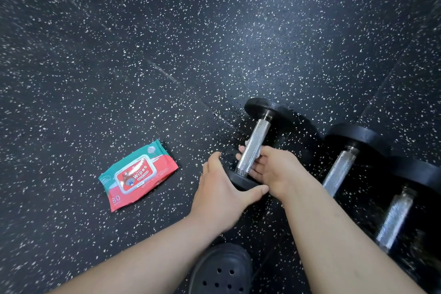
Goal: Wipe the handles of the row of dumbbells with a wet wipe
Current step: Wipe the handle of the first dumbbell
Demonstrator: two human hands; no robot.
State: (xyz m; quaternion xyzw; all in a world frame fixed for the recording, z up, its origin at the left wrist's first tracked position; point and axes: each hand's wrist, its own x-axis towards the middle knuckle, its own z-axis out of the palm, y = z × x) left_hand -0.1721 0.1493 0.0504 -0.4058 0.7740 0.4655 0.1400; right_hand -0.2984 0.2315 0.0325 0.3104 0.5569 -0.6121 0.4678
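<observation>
Three black dumbbells with knurled chrome handles lie in a row on the floor. My right hand (269, 167) wraps under the handle (256, 139) of the leftmost dumbbell, with a white wet wipe (259, 151) pressed between fingers and metal; only small bits of the wipe show. My left hand (222, 188) grips the near black head (241, 180) of that dumbbell. The second dumbbell's handle (338, 170) and the third dumbbell's handle (393, 219) lie to the right, untouched.
A red and green pack of wipes (137, 174), lid closed, lies on the speckled black rubber floor (167, 55) to the left of the hands. A dark perforated clog (222, 270) on a foot is at the bottom centre.
</observation>
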